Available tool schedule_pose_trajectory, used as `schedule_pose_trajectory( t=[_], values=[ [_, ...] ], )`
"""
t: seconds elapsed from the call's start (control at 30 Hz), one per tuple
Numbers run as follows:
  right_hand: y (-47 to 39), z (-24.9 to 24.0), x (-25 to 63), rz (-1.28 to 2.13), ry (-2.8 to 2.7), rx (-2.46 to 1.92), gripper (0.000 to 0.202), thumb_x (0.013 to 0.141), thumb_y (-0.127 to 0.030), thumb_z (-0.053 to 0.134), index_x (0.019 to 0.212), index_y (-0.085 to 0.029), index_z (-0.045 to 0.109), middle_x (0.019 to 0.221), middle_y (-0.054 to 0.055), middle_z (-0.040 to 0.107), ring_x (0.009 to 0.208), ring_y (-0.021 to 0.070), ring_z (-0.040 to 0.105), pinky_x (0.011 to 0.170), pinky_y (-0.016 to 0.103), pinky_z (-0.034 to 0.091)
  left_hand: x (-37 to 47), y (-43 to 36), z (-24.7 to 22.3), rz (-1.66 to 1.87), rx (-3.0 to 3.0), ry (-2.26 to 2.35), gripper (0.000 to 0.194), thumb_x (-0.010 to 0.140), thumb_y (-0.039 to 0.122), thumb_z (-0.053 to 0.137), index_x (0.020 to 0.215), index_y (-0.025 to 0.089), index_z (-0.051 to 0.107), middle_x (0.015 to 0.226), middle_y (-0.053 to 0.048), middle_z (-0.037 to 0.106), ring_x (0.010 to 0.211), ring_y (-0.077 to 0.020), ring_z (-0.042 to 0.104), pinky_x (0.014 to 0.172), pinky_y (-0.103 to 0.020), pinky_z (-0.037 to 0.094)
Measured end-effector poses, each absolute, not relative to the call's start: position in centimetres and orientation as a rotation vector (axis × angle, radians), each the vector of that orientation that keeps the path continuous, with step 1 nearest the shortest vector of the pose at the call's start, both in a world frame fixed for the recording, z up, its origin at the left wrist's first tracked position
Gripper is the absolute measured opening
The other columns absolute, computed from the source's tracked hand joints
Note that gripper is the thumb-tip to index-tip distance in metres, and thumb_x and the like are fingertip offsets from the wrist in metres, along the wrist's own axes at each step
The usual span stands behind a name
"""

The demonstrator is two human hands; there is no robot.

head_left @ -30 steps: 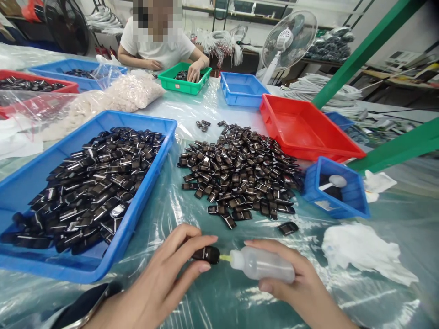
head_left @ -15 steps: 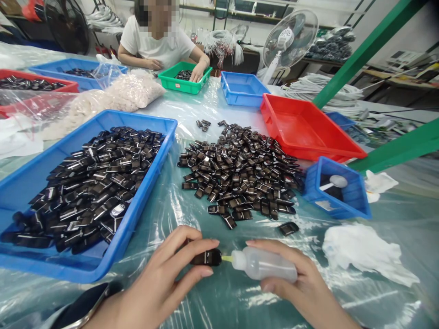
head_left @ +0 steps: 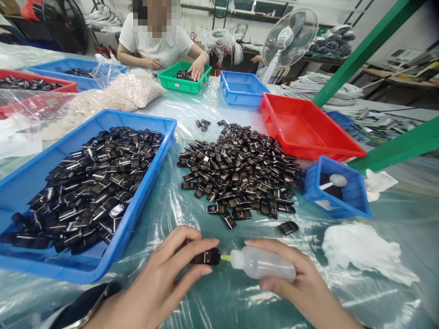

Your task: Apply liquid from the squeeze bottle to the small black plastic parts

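Observation:
Between its fingers my left hand [head_left: 171, 269] grips a small glossy black plastic casing [head_left: 210, 257], its rounded end facing right. My right hand [head_left: 298, 274] is closed around a translucent squeeze bottle [head_left: 265, 263] lying nearly level. The bottle's thin yellowish nozzle points left and reaches the end of the casing; whether it goes inside I cannot tell. Beyond my hands lies a heap of similar black casings [head_left: 240, 164] on the plastic-covered table. One single casing [head_left: 288, 227] rests apart from the heap, just above my right hand.
On the left stands a blue tray [head_left: 137, 205] full of black casings. A red tray [head_left: 308, 151], a small blue bin [head_left: 356, 201] with a white spoon and a crumpled white cloth [head_left: 363, 251] are on the right. Across the table, a person's hand [head_left: 198, 68] is in a green tray [head_left: 168, 83].
My hands, the casing and the bottle keep almost the same position. The view has shifted very slightly. Across the table, the person's hand in the green tray has moved a little.

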State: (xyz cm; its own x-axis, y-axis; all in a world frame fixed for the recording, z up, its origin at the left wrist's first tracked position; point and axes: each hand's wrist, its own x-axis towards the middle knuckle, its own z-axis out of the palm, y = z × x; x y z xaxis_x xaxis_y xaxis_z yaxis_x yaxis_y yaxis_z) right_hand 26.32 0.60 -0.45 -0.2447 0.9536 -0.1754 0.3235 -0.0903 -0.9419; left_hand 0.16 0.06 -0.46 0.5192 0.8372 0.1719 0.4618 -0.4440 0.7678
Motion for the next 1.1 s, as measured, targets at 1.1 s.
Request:
schedule_pose_trajectory(
  t=[1.1],
  values=[
    [1.5,-1.4,18.4,0.384,-2.408,-1.086,0.029,0.091,-0.007,0.045,0.111,-0.021,0.060,0.109,0.008,0.066,0.096,0.0226,0.066,0.077,0.037,0.057,0.9,1.2,-1.5,0.960,1.415,1.266,0.023,0.098,0.035,0.034,0.112,0.021,0.046,0.077,0.001,0.051,0.078,-0.0196,0.052,0.077,-0.032,0.041]
  ],
)
